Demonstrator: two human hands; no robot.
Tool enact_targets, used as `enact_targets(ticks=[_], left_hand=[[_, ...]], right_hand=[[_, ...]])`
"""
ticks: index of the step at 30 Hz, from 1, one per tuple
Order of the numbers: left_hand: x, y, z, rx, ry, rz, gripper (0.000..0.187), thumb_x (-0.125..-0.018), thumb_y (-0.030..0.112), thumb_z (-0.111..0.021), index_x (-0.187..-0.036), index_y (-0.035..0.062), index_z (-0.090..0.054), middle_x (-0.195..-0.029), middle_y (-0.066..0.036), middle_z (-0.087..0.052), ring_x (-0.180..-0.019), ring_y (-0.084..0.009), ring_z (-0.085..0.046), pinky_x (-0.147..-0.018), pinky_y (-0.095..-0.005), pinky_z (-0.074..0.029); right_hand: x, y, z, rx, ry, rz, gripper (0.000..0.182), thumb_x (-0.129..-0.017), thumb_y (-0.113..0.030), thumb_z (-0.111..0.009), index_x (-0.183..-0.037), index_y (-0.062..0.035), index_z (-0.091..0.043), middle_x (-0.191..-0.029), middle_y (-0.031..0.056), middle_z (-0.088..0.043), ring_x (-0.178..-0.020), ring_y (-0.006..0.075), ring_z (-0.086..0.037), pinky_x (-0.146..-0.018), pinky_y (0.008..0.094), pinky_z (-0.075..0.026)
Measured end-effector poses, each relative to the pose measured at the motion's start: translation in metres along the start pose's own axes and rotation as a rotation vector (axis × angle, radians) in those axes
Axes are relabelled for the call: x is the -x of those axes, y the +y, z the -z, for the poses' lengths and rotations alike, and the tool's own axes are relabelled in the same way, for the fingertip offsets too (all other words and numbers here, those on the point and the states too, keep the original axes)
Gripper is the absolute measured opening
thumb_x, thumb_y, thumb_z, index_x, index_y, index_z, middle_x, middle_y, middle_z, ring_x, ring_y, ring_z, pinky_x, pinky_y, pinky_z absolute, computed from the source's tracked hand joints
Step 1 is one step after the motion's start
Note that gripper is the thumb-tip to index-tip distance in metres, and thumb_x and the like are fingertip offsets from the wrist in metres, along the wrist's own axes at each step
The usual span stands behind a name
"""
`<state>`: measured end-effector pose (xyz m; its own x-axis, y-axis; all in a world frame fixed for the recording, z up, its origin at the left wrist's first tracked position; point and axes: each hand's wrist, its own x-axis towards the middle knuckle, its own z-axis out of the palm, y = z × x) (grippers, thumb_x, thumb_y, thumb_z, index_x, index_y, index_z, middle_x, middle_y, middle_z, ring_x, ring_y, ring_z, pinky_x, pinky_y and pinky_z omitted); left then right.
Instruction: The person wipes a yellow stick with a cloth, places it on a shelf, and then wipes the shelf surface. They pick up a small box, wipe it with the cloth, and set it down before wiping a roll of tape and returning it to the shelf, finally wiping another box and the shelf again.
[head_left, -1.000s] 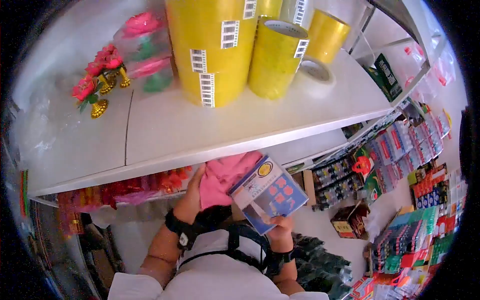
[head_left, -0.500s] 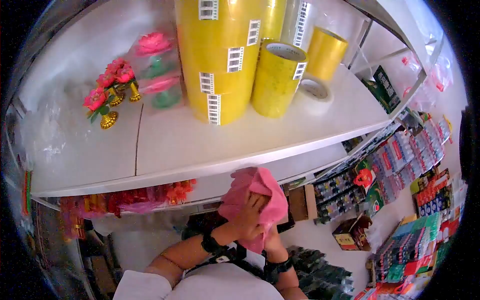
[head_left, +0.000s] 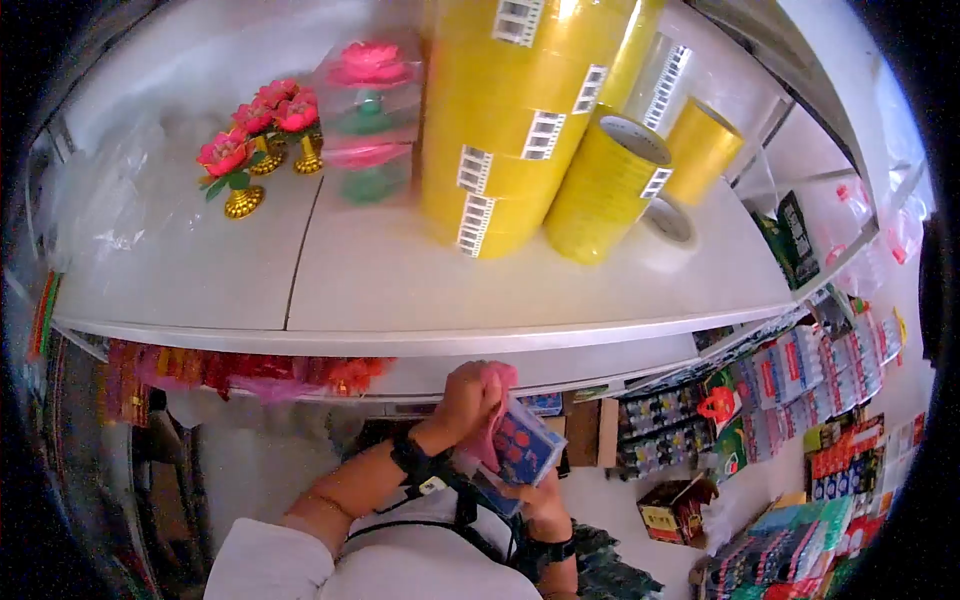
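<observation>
My left hand is closed around a pink cloth, which lies along the left side of a blue box with red markings. The box is tilted in front of my body, below the shelf edge, and its outer edges look clear and shiny. Lower down, my right hand grips the box at its bottom end. Part of the box's left side is hidden by the cloth, and what is printed on it is too small to read.
A white shelf spans the view ahead, carrying yellow tape rolls, pink flowers on gold stands and a wrapped pink-green ornament. Red decorations hang beneath. An open carton and packed bottles stand at right.
The pink cloth, earlier spread over both hands, is now bunched to the left, exposing the blue box. My left hand has moved up and left. The camera view has shifted.
</observation>
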<state>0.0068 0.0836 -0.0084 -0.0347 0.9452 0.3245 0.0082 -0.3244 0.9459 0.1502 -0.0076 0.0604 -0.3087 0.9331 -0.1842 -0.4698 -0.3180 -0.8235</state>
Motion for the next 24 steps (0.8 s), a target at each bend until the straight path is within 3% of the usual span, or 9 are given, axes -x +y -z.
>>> enact_targets(ticks=[4, 6, 7, 10, 13, 16, 18, 20, 24], left_hand=[[-0.009, -0.007, 0.024, -0.392, 0.089, 0.251, 0.027, -0.083, 0.019, -0.035, -0.094, 0.0025, -0.052, -0.087, -0.015, -0.054, -0.081, -0.0317, -0.05, -0.072, -0.0358, -0.04], [-0.01, 0.036, 0.027, -0.261, -0.042, 0.215, 0.028, -0.084, 0.021, -0.033, -0.098, 0.0025, -0.049, -0.09, -0.014, -0.053, -0.083, -0.0296, -0.05, -0.074, -0.0344, -0.039], [-0.009, 0.063, 0.029, -0.195, -0.106, 0.197, 0.029, -0.084, 0.022, -0.033, -0.1, 0.0025, -0.048, -0.092, -0.014, -0.052, -0.085, -0.0285, -0.049, -0.075, -0.0336, -0.039], [-0.004, 0.114, 0.036, -0.009, -0.293, 0.142, 0.032, -0.086, 0.024, -0.031, -0.105, 0.0025, -0.044, -0.096, -0.012, -0.051, -0.088, -0.0253, -0.049, -0.078, -0.0315, -0.038], [-0.008, 0.065, 0.02, -0.009, -0.327, 0.148, 0.037, -0.087, 0.028, -0.036, -0.112, 0.0013, -0.037, -0.11, -0.015, -0.044, -0.104, -0.0219, -0.04, -0.091, -0.0313, -0.028], [0.01, 0.024, 0.008, 0.051, -0.188, 0.013, 0.038, -0.087, 0.027, -0.036, -0.11, -0.0037, -0.035, -0.1, -0.012, -0.048, -0.093, -0.02, -0.046, -0.082, -0.0291, -0.035], [0.015, 0.026, 0.014, -0.035, -0.261, 0.142, 0.037, -0.087, 0.026, -0.039, -0.106, -0.0046, -0.036, -0.095, -0.018, -0.048, -0.092, -0.0203, -0.046, -0.08, -0.0301, -0.036], [0.016, 0.013, 0.015, -0.045, -0.423, 0.262, 0.049, -0.088, 0.025, -0.037, -0.125, -0.0021, -0.02, -0.128, -0.016, -0.029, -0.119, -0.0211, -0.025, -0.097, -0.03, -0.019], [0.023, 0.017, 0.014, -0.102, -0.406, 0.276, 0.05, -0.087, 0.028, -0.038, -0.125, -0.001, -0.022, -0.125, -0.016, -0.033, -0.116, -0.0216, -0.03, -0.097, -0.0308, -0.022]], right_hand=[[0.005, 0.022, 0.051, 0.001, 0.014, -0.007, 0.061, -0.053, 0.004, -0.057, -0.112, -0.0003, -0.04, -0.096, 0.0106, -0.054, -0.086, 0.0232, -0.054, -0.075, 0.0341, -0.045], [0.009, 0.033, 0.08, -0.551, -0.034, -0.128, 0.052, -0.059, 0.003, -0.053, -0.109, -0.0001, -0.042, -0.097, 0.0114, -0.054, -0.083, 0.0232, -0.055, -0.071, 0.0358, -0.047], [0.007, 0.025, 0.064, -0.35, 0.119, -0.101, 0.053, -0.062, -0.007, -0.057, -0.112, -0.0037, -0.039, -0.098, 0.0096, -0.051, -0.079, 0.018, -0.053, -0.064, 0.0289, -0.045], [-0.001, 0.013, 0.043, -0.061, 0.268, 0.065, 0.038, -0.073, -0.011, -0.052, -0.108, -0.0001, -0.042, -0.094, 0.0097, -0.054, -0.08, 0.0182, -0.055, -0.069, 0.0328, -0.045], [-0.007, 0.003, 0.029, 0.102, 0.316, 0.092, 0.038, -0.077, -0.014, -0.051, -0.11, -0.0001, -0.04, -0.096, 0.0086, -0.053, -0.084, 0.0174, -0.053, -0.074, 0.0308, -0.043], [-0.008, -0.002, 0.019, 0.033, 0.351, 0.153, 0.038, -0.075, -0.009, -0.053, -0.111, -0.0041, -0.04, -0.099, 0.0066, -0.052, -0.086, 0.0162, -0.051, -0.073, 0.0275, -0.042], [-0.011, 0.003, 0.023, 0.0, 0.334, 0.191, 0.036, -0.076, -0.009, -0.052, -0.11, -0.0037, -0.041, -0.099, 0.006, -0.052, -0.086, 0.0161, -0.051, -0.074, 0.0274, -0.041], [-0.015, 0.006, 0.026, -0.036, 0.314, 0.229, 0.034, -0.076, -0.009, -0.052, -0.109, -0.0034, -0.042, -0.099, 0.0053, -0.051, -0.086, 0.0159, -0.051, -0.074, 0.0272, -0.041], [-0.021, 0.008, 0.034, 0.032, 0.431, 0.275, 0.033, -0.077, -0.011, -0.051, -0.108, -0.0027, -0.043, -0.1, 0.0061, -0.051, -0.086, 0.0165, -0.05, -0.076, 0.0285, -0.04]])
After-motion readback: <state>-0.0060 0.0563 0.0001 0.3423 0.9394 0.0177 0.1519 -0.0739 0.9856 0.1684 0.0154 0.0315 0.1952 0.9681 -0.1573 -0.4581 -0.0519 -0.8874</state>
